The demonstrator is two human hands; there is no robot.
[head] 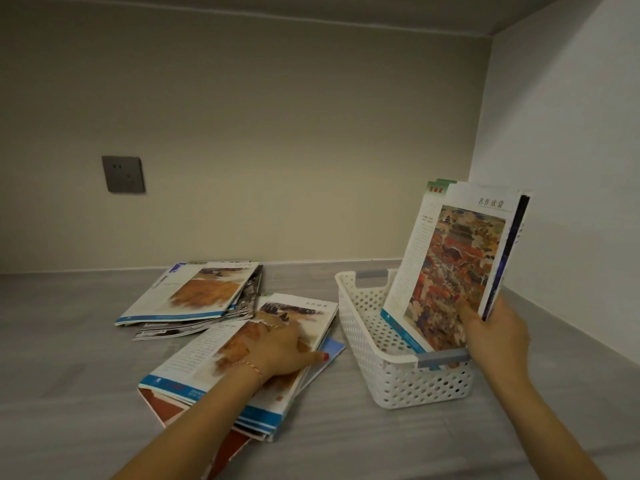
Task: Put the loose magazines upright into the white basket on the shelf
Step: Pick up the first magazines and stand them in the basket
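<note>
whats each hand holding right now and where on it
The right hand grips the upright magazines in the white basket by their lower right edge. The left hand holds nothing, resting flat on the near stack.

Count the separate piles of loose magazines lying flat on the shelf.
2. The far pile lies toward the back wall; the near pile lies under the left hand, beside the white basket. How many magazines each holds is hidden.

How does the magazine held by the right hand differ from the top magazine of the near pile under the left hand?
The held magazine with the red-roofed city painting stands tilted in the white perforated plastic basket; the near-pile top magazine with the brown painting lies flat on the grey shelf. The right hand grips the first at its lower right edge; the left hand rests on the second. Both have white covers with a blue band at the bottom.
</note>
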